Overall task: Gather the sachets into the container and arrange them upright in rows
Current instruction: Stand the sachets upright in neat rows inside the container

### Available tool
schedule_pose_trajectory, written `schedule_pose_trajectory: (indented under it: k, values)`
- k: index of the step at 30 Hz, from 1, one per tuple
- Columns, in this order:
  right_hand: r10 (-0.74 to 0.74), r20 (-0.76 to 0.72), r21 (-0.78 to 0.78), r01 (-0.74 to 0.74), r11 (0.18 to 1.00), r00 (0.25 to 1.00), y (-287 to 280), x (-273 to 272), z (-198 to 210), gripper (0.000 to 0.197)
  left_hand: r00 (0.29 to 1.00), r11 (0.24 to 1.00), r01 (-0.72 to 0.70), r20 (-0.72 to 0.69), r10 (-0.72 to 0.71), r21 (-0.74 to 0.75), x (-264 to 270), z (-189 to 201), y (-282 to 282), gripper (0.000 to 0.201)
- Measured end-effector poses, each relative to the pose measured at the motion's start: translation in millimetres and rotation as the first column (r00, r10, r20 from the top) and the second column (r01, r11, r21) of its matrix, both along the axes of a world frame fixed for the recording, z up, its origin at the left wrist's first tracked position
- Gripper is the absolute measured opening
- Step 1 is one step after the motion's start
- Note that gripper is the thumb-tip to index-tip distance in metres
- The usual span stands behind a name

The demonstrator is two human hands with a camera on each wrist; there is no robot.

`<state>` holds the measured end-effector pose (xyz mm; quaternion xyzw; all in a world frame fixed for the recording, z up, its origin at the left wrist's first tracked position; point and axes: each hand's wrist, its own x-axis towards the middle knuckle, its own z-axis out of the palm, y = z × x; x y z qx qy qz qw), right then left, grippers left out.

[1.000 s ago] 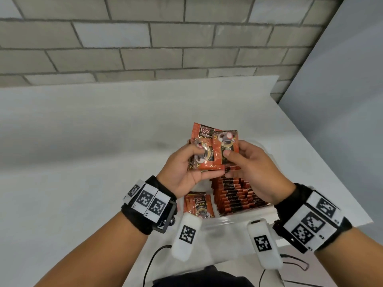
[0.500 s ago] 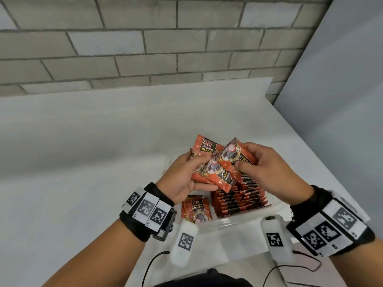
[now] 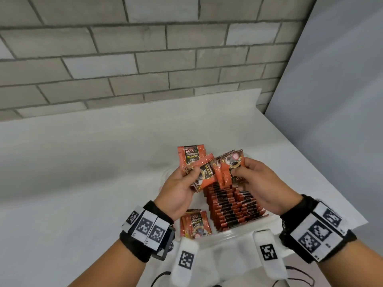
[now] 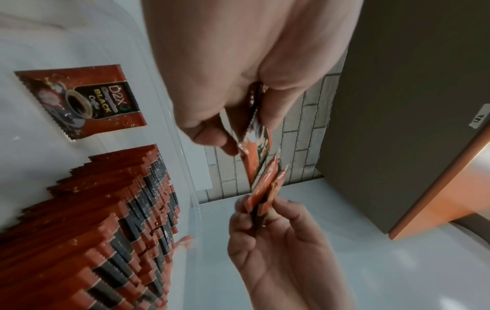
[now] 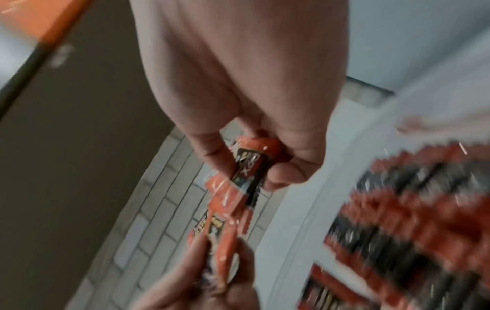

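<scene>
Sachets (image 3: 191, 157) are split between my hands above the container (image 3: 238, 235), which sits on the white desk (image 3: 83, 183). My left hand (image 3: 178, 190) pinches a few of them, fanned and tilted, over the container's left half. My right hand (image 3: 260, 183) pinches a small bunch (image 3: 229, 169) over the far end of the packed row (image 3: 232, 208), which stands on edge along the container's right side. One loose sachet (image 3: 195, 223) lies flat on the container's floor, left of that row.

I judge the step in hand to be sorting and squaring up the held sachets before they go in. Next I should align my right hand's bunch edge-down and slide it in beside the row, probably starting a second row on the container's left, then stand the flat one up too.
</scene>
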<state>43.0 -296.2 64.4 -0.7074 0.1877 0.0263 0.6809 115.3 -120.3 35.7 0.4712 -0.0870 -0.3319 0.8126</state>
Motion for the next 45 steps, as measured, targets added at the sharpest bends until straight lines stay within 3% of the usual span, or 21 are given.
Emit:
schedule_pose_trajectory:
  k: [3, 8, 14, 20, 26, 31, 34, 36, 38, 40, 43, 44, 45]
  values:
    - [-0.117, -0.064, 0.235, 0.129, 0.963, 0.991, 7, 5, -11, 0.029, 0.996, 0.998, -0.061, 0.068, 0.059, 0.017, -2, -3, -6, 0.034]
    - [-0.117, -0.116, 0.336, 0.149, 0.930, 0.986, 16, 9, -15, 0.025, 0.990, 0.994, -0.072, 0.131, 0.060, 0.087, -3, -4, -10, 0.024]
    - [-0.191, -0.070, 0.258, 0.202, 0.945, 0.979, 12, 12, -11, 0.020, 0.995, 0.987, -0.085, -0.044, 0.092, 0.136, 7, -1, -7, 0.025]
    - [-0.110, 0.004, 0.231, 0.106, 0.967, 0.994, 18, 10, -8, 0.023, 0.987, 0.978, -0.036, 0.159, 0.002, 0.208, 6, -7, -4, 0.012]
    - [-0.129, 0.052, 0.160, 0.119, 0.980, 0.990, 18, 13, -6, 0.027, 0.988, 0.982, 0.040, 0.141, -0.066, 0.183, 4, 2, -3, 0.036]
    - [0.087, 0.144, 0.105, -0.103, 0.989, 0.986, 29, 9, 5, 0.035, 0.988, 0.991, 0.128, 0.080, -0.131, 0.040, 1, 16, -6, 0.032]
    - [0.232, 0.191, -0.105, -0.215, 0.971, 0.954, 40, 5, 11, 0.041, 0.994, 0.993, 0.113, 0.016, -0.112, -0.039, 0, 20, -8, 0.024]
    - [0.271, 0.155, -0.300, -0.216, 0.929, 0.950, 40, 4, 12, 0.054, 0.994, 0.995, 0.084, -0.062, -0.087, -0.045, -1, 21, -9, 0.022]
    - [0.258, 0.109, -0.472, -0.178, 0.863, 0.960, 37, 2, 18, 0.077, 0.992, 0.995, 0.092, -0.086, -0.094, -0.022, -2, 21, -9, 0.021]
    - [0.336, 0.113, -0.607, -0.202, 0.768, 0.935, 35, -3, 25, 0.099, 0.989, 0.994, 0.110, -0.096, -0.109, 0.000, -1, 21, -9, 0.018]
    - [0.567, 0.033, -0.851, -0.275, 0.448, 0.823, 39, -4, 26, 0.116, 0.981, 0.985, 0.171, -0.093, -0.173, -0.029, -3, 23, -9, 0.020]
    - [0.594, 0.017, -0.900, -0.246, 0.360, 0.804, 40, -3, 24, 0.116, 0.977, 0.982, 0.186, -0.095, -0.189, -0.040, -4, 25, -11, 0.014]
    - [0.594, 0.040, -0.926, -0.194, 0.324, 0.804, 40, -1, 22, 0.113, 0.977, 0.981, 0.189, -0.093, -0.192, -0.042, -5, 25, -12, 0.009]
